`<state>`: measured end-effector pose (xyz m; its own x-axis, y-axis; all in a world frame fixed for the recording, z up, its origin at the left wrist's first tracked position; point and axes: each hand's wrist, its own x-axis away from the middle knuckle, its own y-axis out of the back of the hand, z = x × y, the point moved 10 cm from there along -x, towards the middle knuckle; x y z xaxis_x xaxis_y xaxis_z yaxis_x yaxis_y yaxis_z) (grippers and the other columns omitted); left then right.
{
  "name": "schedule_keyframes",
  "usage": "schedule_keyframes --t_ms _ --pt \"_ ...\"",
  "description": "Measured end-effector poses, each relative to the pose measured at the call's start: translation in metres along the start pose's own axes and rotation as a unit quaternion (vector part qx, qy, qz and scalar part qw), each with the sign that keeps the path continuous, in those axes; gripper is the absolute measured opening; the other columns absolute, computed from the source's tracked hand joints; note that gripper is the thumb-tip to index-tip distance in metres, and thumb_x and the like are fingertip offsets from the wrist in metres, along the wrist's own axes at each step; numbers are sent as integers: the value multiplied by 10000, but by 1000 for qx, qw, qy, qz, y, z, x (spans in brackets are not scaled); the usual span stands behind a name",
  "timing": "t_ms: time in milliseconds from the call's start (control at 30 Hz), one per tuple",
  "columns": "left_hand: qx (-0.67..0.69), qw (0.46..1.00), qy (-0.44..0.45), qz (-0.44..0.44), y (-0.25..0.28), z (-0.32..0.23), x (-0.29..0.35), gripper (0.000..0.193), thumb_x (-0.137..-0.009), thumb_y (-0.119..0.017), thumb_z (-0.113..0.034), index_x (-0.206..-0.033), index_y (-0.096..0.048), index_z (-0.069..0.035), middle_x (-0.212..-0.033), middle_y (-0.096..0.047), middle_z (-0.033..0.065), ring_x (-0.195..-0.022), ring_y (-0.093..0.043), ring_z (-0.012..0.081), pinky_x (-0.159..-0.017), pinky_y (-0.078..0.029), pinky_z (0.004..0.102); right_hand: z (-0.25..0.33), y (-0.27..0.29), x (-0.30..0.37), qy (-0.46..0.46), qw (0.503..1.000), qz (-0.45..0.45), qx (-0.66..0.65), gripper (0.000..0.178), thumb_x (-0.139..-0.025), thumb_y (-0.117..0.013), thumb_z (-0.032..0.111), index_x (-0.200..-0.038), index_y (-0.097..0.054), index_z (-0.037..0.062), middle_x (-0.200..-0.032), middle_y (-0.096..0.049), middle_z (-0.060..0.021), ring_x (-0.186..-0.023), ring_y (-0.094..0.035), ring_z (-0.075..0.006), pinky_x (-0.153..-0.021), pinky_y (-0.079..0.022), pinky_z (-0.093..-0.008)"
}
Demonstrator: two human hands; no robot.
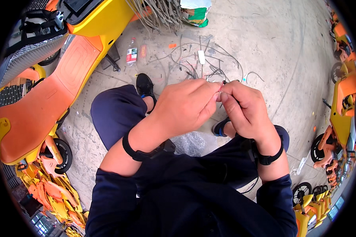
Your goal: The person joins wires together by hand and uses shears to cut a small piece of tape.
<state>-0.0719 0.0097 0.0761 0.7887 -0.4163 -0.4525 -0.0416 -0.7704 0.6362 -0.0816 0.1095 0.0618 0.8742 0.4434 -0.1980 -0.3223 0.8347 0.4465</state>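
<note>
Both hands meet in front of me above the floor, fingertips together. My left hand [186,104] is closed, its thumb and forefinger pinching a thin reddish wire [220,89], mostly hidden by the fingers. From the other side, my right hand [247,108] pinches the same spot, its thumb bent over the forefinger. A small dark end [224,82] shows at the right fingertips; whether it belongs to the wire, I cannot tell. Just beyond the hands, loose cut cables [215,70] are scattered on the concrete, with a flat white piece [201,57] among them.
A yellow and orange scooter body [73,67] stands at the left. A clear bottle [131,53] is near it. At the top are a bundle of grey cables [156,14] and a green and white bag [196,15]. Bubble wrap [192,143] lies between my legs. Scooters [344,106] line the right side.
</note>
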Motion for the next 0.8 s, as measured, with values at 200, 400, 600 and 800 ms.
schedule_keyframes --t_ms 200,400,600,800 --pt "-25 999 -15 13 0 -1 -1 151 -759 -627 -23 -909 -630 -40 -735 -605 89 -593 -580 263 -502 -459 323 2 -2 0 9 1000 13 12 62 -810 -526 -2 -843 -578 9 -710 -586 -129 -632 -601 -318 -576 -479 -358" --pt "-47 998 -37 -21 1 -1 1 127 -665 -644 -5 -771 -589 -48 -638 -530 72 -525 -522 250 -455 -412 327 2 -6 -1 -25 999 39 -2 62 -814 -523 5 -823 -583 16 -677 -570 -124 -590 -576 -299 -550 -461 -339" --pt "-71 995 -3 -63 12 5 -2 88 -661 -626 -1 -727 -586 -44 -622 -524 77 -520 -521 239 -464 -415 318 -5 -4 1 -87 994 22 -54 91 -819 -510 9 -813 -601 15 -660 -574 -102 -551 -552 -199 -532 -437 -295" --pt "-40 993 88 -60 24 32 -4 46 -759 -615 -15 -801 -630 -28 -688 -594 67 -569 -571 154 -526 -444 251 -3 1 7 -66 990 18 -123 114 -832 -498 17 -817 -611 20 -628 -538 -9 -534 -456 -73 -501 -370 -234"
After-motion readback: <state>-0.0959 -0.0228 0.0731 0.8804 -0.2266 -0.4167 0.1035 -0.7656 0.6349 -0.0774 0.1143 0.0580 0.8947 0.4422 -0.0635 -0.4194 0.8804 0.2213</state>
